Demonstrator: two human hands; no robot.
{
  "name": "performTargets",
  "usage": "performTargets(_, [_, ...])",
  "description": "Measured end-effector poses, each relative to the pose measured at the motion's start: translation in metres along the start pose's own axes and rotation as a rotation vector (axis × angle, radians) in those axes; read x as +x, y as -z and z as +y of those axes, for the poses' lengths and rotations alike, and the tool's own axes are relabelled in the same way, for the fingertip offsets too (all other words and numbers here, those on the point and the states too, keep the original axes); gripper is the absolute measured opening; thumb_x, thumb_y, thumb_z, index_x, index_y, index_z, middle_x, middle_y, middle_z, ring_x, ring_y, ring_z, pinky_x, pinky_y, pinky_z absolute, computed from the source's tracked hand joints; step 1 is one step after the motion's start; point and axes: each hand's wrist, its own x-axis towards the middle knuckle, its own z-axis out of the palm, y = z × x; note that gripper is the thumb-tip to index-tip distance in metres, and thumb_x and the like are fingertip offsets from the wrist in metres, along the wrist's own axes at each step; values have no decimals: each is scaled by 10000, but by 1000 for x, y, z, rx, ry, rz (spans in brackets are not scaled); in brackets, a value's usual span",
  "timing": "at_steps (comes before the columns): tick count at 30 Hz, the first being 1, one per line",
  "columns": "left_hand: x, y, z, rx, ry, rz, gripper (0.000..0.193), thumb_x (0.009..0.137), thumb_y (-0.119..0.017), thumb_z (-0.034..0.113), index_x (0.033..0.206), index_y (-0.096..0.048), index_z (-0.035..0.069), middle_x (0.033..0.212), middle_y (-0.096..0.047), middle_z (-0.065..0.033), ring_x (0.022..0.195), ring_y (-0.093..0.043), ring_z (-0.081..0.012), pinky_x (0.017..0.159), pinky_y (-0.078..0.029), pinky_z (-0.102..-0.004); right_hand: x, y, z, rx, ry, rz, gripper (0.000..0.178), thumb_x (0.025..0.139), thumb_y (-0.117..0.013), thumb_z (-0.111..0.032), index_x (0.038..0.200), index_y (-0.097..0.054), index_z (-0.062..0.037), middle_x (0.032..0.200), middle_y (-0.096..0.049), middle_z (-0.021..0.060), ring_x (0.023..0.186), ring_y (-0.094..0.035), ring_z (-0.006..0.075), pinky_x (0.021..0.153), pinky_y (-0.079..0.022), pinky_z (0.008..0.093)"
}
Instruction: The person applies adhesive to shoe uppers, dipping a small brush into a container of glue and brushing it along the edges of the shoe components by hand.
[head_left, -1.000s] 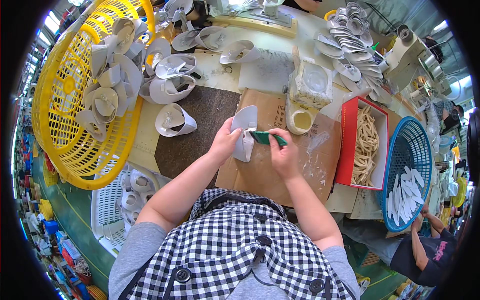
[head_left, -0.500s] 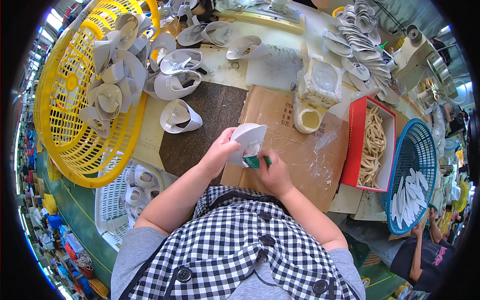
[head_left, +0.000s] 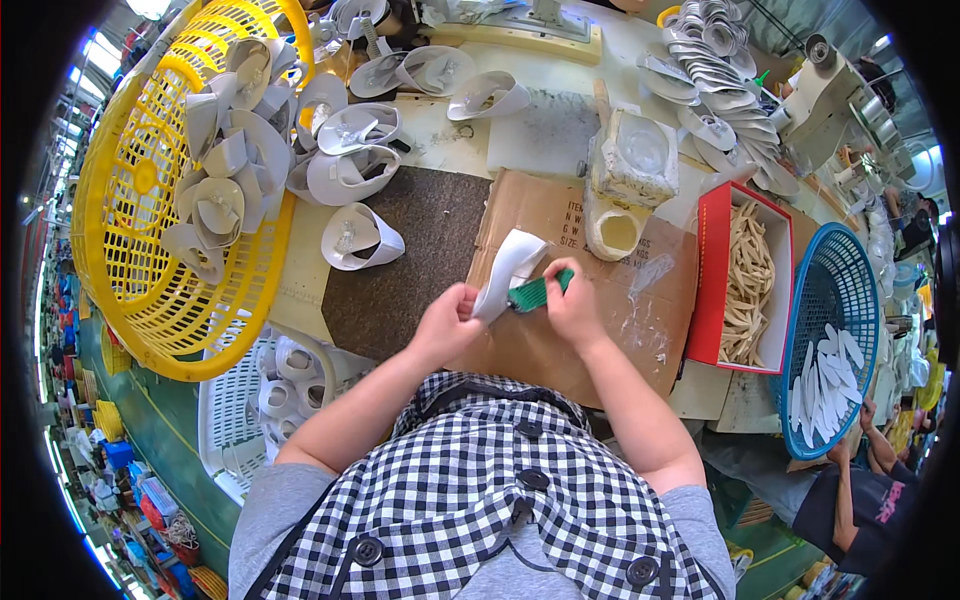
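My left hand (head_left: 448,318) pinches the lower edge of a white shoe upper (head_left: 507,268), a curved piece held above the cardboard. In my right hand (head_left: 576,306) is a flat green brush (head_left: 534,294), its dark end against or very near the inner side of the upper; exact contact cannot be made out. Beneath both hands lies a brown cardboard sheet (head_left: 620,320) with whitish smears. Beyond them stands a crusted white glue container (head_left: 640,150) with a yellowish cup (head_left: 616,232) at its front.
To the left are more white uppers (head_left: 362,238), a dark mat (head_left: 375,305) and a yellow basket (head_left: 100,220) holding uppers. A red box (head_left: 712,280) of beige strips and a blue basket (head_left: 803,320) of white pieces stand right. Another person (head_left: 860,510) is at lower right.
The upper has been turned and lowered toward me, now showing its long white side. My right hand has moved right and slightly away from me, exposing more of the green brush.
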Motion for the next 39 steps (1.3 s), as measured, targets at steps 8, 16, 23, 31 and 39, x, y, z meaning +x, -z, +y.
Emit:
performTargets(8, [-11,-16,-2,11,12,121,113,767,-603,2,865,-556,30,822,-574,-39,734,-567,-115,669,-475,-253,1,4,-16,217,-114,33,68,878,-532,-68,945,-531,-54,813,-618,126,734,-624,259,662,-492,331])
performTargets(16, [-9,19,34,544,-686,357,213,699,-648,-6,889,-638,91,882,-537,-90,820,-548,-257,734,-472,-330,-9,88,-11,408,-205,187,90,894,-548,-77,965,-523,-27,843,-587,51,704,-577,114,595,-498,241])
performTargets(23, [-22,10,7,932,-309,87,326,783,-541,42,1086,-625,129,907,-499,-114,869,-513,-280,799,-449,-352,24,102,-15,-180,129,490,195,915,-568,-140,1062,-564,-12,921,-593,61,838,-583,149,719,-480,268])
performTargets(31, [-9,-12,-4,290,53,314,376,807,-686,248,1037,-525,-3,981,-503,-165,913,-529,-268,828,-453,-351,40,106,27,86,-40,537,149,889,-568,-105,1005,-536,-18,882,-590,98,741,-606,165,557,-527,287])
performTargets(39, [1,-12,-25,-94,200,301,234,861,-634,180,980,-555,-6,825,-589,-55,708,-576,-129,621,-506,-263,2,55,-36,601,-283,139,158,876,-590,-73,1020,-524,-62,901,-581,73,747,-622,166,587,-571,284])
